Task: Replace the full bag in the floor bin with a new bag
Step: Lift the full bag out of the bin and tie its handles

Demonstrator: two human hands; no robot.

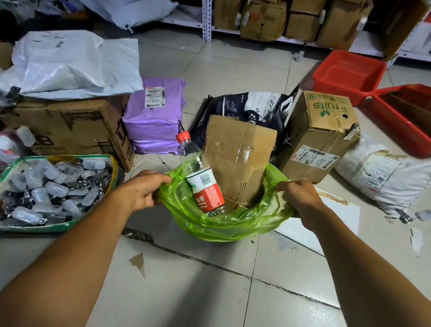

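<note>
Both hands, the left hand and right hand, are clamped on opposite edges of the full green bag, which sits on the floor; removal is judged barely begun, and no new bag is seen.

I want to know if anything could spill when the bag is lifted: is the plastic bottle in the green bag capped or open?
Capped: the plastic bottle leans in the green bag with its red cap on.
</note>
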